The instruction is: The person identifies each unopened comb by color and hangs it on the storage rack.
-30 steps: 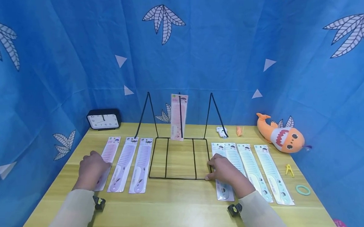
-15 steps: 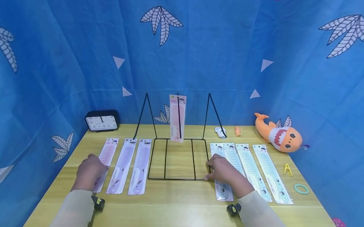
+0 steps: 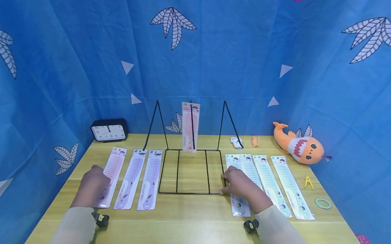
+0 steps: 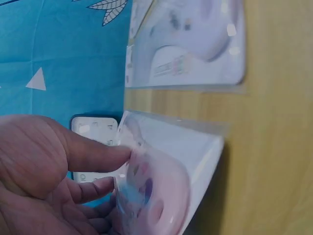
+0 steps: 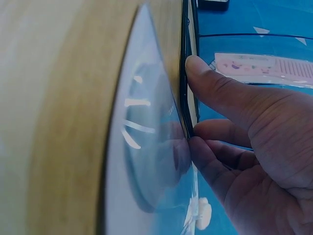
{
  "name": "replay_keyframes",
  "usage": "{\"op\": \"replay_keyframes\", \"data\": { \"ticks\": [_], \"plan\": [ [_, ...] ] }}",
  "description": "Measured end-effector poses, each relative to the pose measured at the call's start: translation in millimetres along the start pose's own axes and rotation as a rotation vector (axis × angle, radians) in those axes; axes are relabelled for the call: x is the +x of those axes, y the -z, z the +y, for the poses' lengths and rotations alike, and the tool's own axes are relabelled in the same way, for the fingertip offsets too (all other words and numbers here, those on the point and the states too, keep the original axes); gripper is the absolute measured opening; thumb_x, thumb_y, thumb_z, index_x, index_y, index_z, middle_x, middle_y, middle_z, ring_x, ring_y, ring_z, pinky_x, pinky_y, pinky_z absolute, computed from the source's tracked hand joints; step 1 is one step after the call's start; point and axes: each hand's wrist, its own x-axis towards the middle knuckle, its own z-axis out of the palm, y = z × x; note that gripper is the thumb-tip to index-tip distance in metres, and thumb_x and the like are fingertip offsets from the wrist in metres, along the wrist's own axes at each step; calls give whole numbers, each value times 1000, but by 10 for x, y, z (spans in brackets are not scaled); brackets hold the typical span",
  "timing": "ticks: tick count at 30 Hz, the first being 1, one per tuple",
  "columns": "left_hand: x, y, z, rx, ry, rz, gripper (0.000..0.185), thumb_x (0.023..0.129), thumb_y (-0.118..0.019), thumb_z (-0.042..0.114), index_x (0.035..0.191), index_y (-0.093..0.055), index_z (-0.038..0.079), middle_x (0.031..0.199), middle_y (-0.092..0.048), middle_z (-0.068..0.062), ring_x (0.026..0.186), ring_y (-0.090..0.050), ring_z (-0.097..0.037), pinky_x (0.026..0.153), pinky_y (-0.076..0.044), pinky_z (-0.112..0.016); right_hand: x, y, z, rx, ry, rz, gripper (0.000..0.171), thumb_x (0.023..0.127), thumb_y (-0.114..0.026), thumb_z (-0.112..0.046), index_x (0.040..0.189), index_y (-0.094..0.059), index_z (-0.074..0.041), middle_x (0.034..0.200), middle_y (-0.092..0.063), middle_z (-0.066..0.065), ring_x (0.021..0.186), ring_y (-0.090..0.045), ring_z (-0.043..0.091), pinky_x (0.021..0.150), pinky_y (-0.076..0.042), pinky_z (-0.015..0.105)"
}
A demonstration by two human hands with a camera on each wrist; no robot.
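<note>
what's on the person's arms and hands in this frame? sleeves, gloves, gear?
Both hands are bare, no gloves: left hand, right hand. Both arms wear long, pale beige sleeves reaching the wrists. A small black device with a yellow mark sits at each wrist.

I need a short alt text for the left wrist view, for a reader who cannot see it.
The left hand pinches a pink comb in clear plastic packaging, lifting its end off the yellow wooden table. A second packaged comb lies flat beside it.

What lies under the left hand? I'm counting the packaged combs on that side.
Under the left hand is the pink comb pack, its lower end lifted by thumb and fingers. The handle end is covered in the head view.
</note>
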Motion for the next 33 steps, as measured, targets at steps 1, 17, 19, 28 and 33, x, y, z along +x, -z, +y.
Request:
{"op": "replay_keyframes", "data": {
  "ticks": [1, 17, 19, 28, 33],
  "plan": [
    [-1, 16, 2, -3, -2, 3, 60, 106, -52, 6, 155, -28, -19, 125, -54, -38, 107, -58, -46, 87, -59, -54, 4, -2, 1, 3, -4, 0, 67, 86, -95, -30, 140, -72, 2, 121, -66, 7, 105, -62, 20, 100, -59, 43],
    [-58, 250, 41, -83, -138, 175, 55, 111, -37, 6, 164, -31, -4, 152, -49, -36, 130, -53, -50, 105, -54, -66, 4, -1, -8, -15, -7, -10, 66, 87, -94, -31, 140, -72, 0, 120, -65, 6, 101, -59, 18, 96, -58, 41],
    [-95, 262, 68, -142, -198, 239, 51, 112, -35, 6, 162, -33, -4, 154, -48, -35, 134, -50, -50, 111, -50, -68, -2, 10, -13, -14, -9, -13, 66, 87, -94, -31, 140, -72, 1, 120, -65, 6, 101, -59, 18, 96, -58, 41],
    [-266, 303, 154, -579, -453, 263, 33, 118, -48, 22, 150, -49, 14, 150, -59, -10, 137, -57, -25, 119, -56, -40, -7, 25, -17, -10, -10, -13, 66, 88, -93, -30, 141, -71, 1, 121, -65, 7, 103, -59, 19, 97, -58, 42],
    [-334, 309, 116, -1079, -706, 21, 25, 114, -57, 10, 137, -56, 17, 133, -70, 6, 118, -70, -7, 92, -64, -18, -10, 11, -14, -2, -21, -22, 67, 88, -93, -30, 142, -70, 1, 121, -65, 6, 101, -58, 17, 96, -58, 40]
  ]
}}
